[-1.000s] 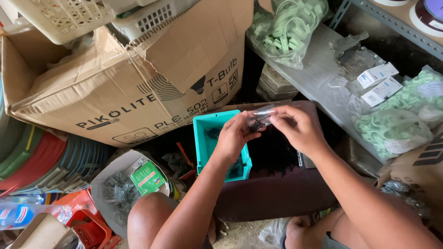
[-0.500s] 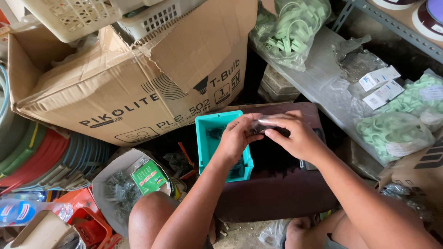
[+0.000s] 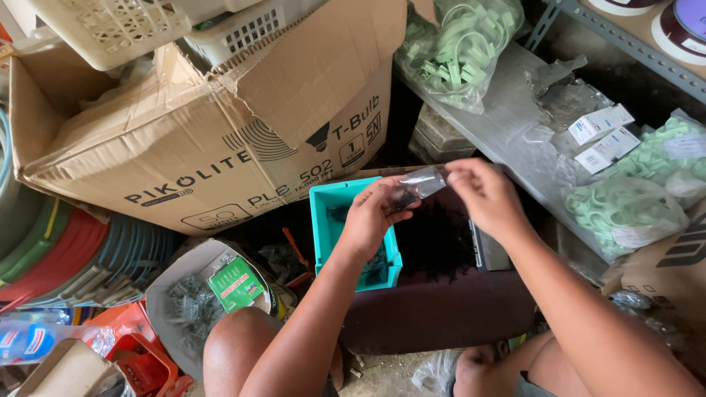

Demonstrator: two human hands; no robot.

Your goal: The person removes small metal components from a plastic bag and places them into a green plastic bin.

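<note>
Head view: both hands are pinching a small clear bag (image 3: 421, 184) just above the teal bin (image 3: 323, 220), left hand (image 3: 371, 217) feeding dark pieces in, right hand (image 3: 484, 195) holding its mouth; filling looks underway, sealing not done.

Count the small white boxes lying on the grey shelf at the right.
2: one small white box nearer the shelf's back, the other small white box just below it; more may be hidden under the bags.
</note>
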